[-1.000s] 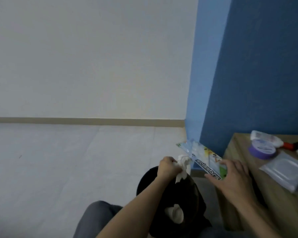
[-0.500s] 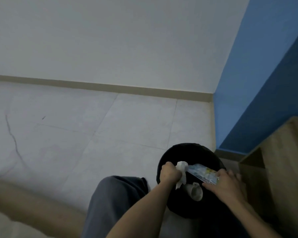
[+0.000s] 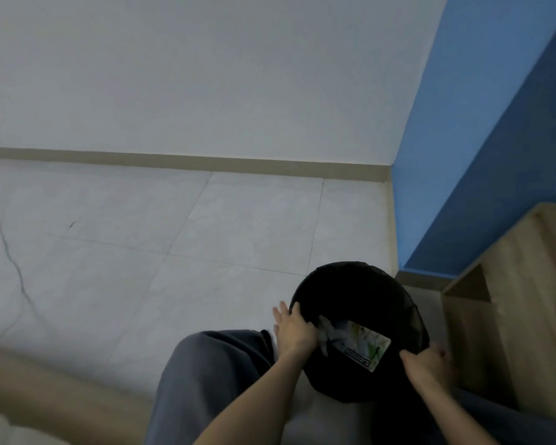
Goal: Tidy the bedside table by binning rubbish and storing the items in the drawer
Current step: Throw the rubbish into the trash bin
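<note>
Pale tiled floor (image 3: 206, 252), black bin (image 3: 350, 284): I've just dropped the tissue (image 3: 329, 327) and packet (image 3: 365, 348) inside; left hand (image 3: 294, 329) fingers spread at the rim, right hand (image 3: 426, 359) curled, grip unclear; drawer items next

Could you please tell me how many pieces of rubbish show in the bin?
2: a printed packet low in the bin, a white tissue at the packet's left end; more may lie hidden beneath.

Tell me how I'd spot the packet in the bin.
Find the blue wall's corner, where a round black bin stands on the floor beside the wooden table. Inside lies a flat packet; unlike the crumpled white tissue beside it, it's rectangular with black lettering.
</note>
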Demonstrator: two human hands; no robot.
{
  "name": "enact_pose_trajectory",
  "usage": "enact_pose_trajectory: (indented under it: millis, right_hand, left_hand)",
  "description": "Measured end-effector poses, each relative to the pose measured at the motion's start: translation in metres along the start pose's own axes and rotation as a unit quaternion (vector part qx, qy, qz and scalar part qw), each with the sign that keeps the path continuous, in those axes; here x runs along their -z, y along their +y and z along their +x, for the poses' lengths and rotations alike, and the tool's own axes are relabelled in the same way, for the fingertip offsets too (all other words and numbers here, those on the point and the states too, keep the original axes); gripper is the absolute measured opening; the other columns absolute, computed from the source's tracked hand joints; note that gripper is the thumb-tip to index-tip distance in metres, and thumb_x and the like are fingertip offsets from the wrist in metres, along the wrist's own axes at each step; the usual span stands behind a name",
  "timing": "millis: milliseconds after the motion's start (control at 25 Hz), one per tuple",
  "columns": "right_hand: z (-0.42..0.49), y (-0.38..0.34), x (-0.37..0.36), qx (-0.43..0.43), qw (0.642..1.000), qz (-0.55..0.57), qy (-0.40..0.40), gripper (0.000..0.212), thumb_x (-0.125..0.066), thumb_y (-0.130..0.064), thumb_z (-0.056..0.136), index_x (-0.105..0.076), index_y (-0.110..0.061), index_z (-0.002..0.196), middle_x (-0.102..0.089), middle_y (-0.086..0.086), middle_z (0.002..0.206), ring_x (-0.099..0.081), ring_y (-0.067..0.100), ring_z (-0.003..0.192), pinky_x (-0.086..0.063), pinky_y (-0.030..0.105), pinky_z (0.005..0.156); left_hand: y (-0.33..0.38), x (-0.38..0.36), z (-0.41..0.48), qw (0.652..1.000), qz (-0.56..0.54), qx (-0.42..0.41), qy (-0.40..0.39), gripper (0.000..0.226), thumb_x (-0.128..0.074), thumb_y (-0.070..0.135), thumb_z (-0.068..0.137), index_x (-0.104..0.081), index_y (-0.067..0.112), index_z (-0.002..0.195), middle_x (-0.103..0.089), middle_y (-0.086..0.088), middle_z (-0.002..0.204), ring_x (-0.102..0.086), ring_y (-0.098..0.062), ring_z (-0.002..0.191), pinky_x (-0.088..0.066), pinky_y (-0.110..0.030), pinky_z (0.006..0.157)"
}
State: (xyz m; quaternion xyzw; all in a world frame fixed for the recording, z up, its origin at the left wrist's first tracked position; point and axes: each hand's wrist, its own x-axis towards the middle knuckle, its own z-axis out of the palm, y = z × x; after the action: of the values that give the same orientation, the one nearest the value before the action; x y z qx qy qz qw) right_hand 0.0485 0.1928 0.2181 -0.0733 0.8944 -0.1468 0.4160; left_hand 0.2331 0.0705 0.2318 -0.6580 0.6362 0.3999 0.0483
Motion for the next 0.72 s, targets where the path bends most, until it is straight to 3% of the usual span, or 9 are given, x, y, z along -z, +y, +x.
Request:
enact_pose_trajectory:
  millis: [160, 280, 440, 600, 720]
  right_hand:
    - [-0.003, 0.006, 0.001, -0.12, 0.963, 0.212, -0.118, 0.054, -0.053, -0.016, 0.089, -0.032, -0.004, 0.137, -0.039, 0.02, 0.14, -0.04, 0.039, 0.124, -0.039, 0.047, 0.094]
    - [-0.005, 0.0, -0.007, -0.127, 0.938, 0.29, -0.142, 0.053, -0.051, -0.012, 0.09, -0.03, -0.005, 0.139, -0.036, 0.018, 0.144, -0.035, 0.038, 0.128, -0.038, 0.05, 0.098]
    - [0.0, -0.013, -0.012, -0.121, 0.923, 0.337, -0.143, 0.049, -0.05, -0.01, 0.089, -0.036, -0.005, 0.136, -0.044, 0.019, 0.139, -0.041, 0.038, 0.124, -0.039, 0.047, 0.095]
    - [0.014, -0.032, -0.009, -0.081, 0.905, 0.396, -0.134, 0.047, -0.048, -0.006, 0.089, -0.038, -0.003, 0.135, -0.046, 0.021, 0.137, -0.043, 0.038, 0.124, -0.036, 0.047, 0.101]
    - [0.03, -0.054, -0.006, -0.066, 0.88, 0.448, -0.144, 0.045, -0.047, -0.008, 0.09, -0.039, -0.004, 0.135, -0.046, 0.021, 0.137, -0.043, 0.037, 0.125, -0.038, 0.044, 0.096]
  left_hand:
    - [-0.007, -0.007, 0.0, 0.978, -0.184, 0.086, -0.05, 0.057, -0.05, 0.014, 0.084, -0.033, 0.01, 0.139, -0.052, -0.02, 0.132, -0.052, -0.036, 0.12, -0.045, -0.041, 0.101]
    - [-0.005, -0.004, 0.004, 0.971, -0.215, 0.092, -0.05, 0.059, -0.053, 0.014, 0.079, -0.037, 0.008, 0.136, -0.057, -0.02, 0.126, -0.056, -0.035, 0.115, -0.047, -0.037, 0.096]
    - [-0.002, -0.001, 0.022, 0.961, -0.263, 0.072, -0.038, 0.074, -0.051, 0.02, 0.056, -0.046, 0.009, 0.129, -0.062, -0.015, 0.111, -0.061, -0.032, 0.1, -0.053, -0.038, 0.087]
    - [0.008, 0.005, 0.046, 0.945, -0.32, 0.055, -0.037, 0.066, -0.055, 0.015, 0.06, -0.051, 0.012, 0.126, -0.065, -0.014, 0.109, -0.064, -0.029, 0.095, -0.056, -0.041, 0.083]
    - [0.024, 0.012, 0.07, 0.932, -0.359, 0.046, -0.036, 0.066, -0.055, 0.015, 0.059, -0.053, 0.012, 0.124, -0.066, -0.013, 0.109, -0.064, -0.029, 0.096, -0.056, -0.042, 0.084]
